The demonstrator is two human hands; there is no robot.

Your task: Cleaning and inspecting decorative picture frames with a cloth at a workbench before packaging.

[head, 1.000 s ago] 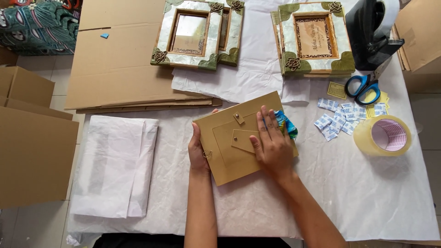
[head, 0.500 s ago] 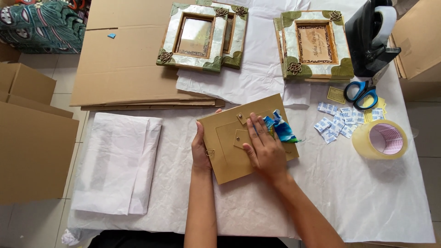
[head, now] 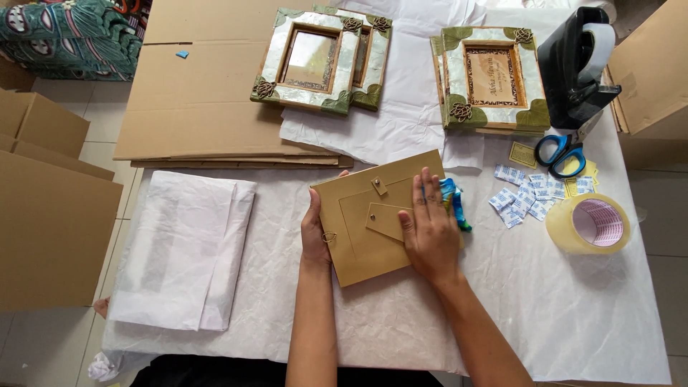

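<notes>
While I watch through the head camera, my right hand (head: 428, 231) lies flat and fully spread on the back of a picture frame (head: 358, 215), palm down, fingers straight and a little apart, pressing on the brown backing board rather than closing around anything. Its fingertips reach toward the frame's far right edge, where a small blue and green object (head: 453, 201) shows just beside the hand; I cannot tell whether the fingers touch it. My left hand (head: 313, 233) clasps the frame's left edge, thumb on top near a small metal hanger, the other fingers hidden beneath the board.

That frame lies face down and slightly turned on white wrapping paper (head: 559, 315) at the middle of the table, near me. To its left sits a folded stack of white paper (head: 179, 251). Farther back lie two decorated frames (head: 315, 61) overlapping each other, and another decorated frame (head: 491, 79) to their right. On the right side I see small white sachets (head: 523, 197), blue-handled scissors (head: 559, 152), a roll of clear tape (head: 589, 226) and a black tape dispenser (head: 573, 68). Flat cardboard sheets (head: 193, 100) lie at the back left.
</notes>
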